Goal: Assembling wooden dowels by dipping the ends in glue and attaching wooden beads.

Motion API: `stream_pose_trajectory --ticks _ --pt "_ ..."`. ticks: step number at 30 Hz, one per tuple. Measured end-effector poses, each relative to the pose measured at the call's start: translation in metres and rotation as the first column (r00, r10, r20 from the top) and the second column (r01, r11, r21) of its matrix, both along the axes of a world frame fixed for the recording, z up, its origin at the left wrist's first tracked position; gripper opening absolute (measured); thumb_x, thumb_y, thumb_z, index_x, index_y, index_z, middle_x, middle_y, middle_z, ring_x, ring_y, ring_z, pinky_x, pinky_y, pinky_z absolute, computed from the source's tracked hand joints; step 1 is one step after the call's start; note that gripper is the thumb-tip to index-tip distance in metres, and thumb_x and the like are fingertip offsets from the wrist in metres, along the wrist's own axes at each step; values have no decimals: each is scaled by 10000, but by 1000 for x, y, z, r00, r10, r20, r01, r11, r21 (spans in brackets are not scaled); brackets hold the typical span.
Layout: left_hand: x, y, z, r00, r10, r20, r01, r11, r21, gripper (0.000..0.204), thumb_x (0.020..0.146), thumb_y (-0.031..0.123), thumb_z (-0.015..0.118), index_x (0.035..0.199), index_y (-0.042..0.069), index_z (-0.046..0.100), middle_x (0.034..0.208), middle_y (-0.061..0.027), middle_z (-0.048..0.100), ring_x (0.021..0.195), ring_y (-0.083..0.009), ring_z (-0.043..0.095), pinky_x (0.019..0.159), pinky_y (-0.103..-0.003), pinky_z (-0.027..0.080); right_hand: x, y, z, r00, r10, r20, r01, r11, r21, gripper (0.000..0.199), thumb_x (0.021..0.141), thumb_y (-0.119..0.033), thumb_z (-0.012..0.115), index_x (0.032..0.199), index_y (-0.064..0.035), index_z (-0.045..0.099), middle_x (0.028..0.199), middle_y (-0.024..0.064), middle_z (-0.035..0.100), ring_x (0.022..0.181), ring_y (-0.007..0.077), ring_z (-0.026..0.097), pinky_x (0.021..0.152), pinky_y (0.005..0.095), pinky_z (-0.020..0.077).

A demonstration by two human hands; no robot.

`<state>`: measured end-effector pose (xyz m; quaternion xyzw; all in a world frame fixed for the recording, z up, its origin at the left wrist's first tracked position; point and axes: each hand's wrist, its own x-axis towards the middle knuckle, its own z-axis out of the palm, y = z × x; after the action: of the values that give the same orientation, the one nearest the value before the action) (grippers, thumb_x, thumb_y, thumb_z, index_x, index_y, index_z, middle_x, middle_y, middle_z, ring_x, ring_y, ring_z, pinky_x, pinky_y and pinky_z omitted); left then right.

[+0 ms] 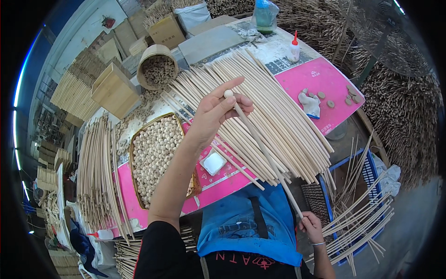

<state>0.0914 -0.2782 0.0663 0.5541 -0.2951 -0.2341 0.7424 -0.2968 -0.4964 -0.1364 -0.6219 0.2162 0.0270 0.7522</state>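
A small round wooden ball sits at the upper end of a long thin wooden stick. My left hand pinches the ball there between thumb and fingers, its index finger stretched out. Toward the lower right, my right hand is closed around the stick's other end. Beneath the raised stick lies a wide row of similar pale wooden sticks on the table. Left of my left forearm stands a gold-rimmed tray full of wooden balls. A small white dish with white contents lies beside that forearm.
A tipped wooden bucket spills small brown pieces. More sticks lie at the left. Right of me, a blue basket holds sticks poking outward. A white glove, brown discs and a red-tipped bottle rest farther back.
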Motion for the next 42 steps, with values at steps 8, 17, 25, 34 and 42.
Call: stream_pose_trajectory --ticks 8,17,25,34,42 --pt "-1 -7 3 998 1 -55 -8 992 -126 512 1014 113 516 1489 -1 362 1059 -110 663 992 -202 673 916 -334 559 8 4 11 991 73 -110 -33 944 327 176 986 -161 560 1051 -13 631 700 13 564 592 75 494 559 201 399" --pt "-3 -22 -8 995 -5 -104 -13 986 -167 481 1005 100 532 1459 -5 412 1082 -117 680 1020 -225 681 947 -361 558 -27 0 -36 975 198 -106 -162 948 275 315 1010 -230 544 1115 30 687 687 -20 532 616 64 449 575 218 343" --pt "-18 -79 -38 980 -114 -163 122 992 34 719 986 293 597 1578 154 212 1455 -154 483 1235 -239 569 1021 -351 480 -43 -35 -33 874 -483 -46 482 852 202 415 994 -396 562 1125 -11 650 587 -47 480 487 55 399 461 213 295" --pt "-44 -67 -66 967 -90 -237 144 965 221 578 910 32 670 1436 18 429 1087 -67 620 951 -143 637 829 -252 579 -183 -151 -222 -118 -978 170 893 -180 -414 279 969 -304 617 839 -62 664 600 -46 467 512 54 396 465 242 300" --pt "-37 24 -81 984 101 -149 -58 961 270 301 913 -12 636 1206 21 575 891 -24 577 812 -109 581 771 -247 522 -157 -201 -196 -9 -997 74 332 -72 -940 364 894 -197 650 1219 -32 657 1165 202 660 1061 356 623 939 381 475"
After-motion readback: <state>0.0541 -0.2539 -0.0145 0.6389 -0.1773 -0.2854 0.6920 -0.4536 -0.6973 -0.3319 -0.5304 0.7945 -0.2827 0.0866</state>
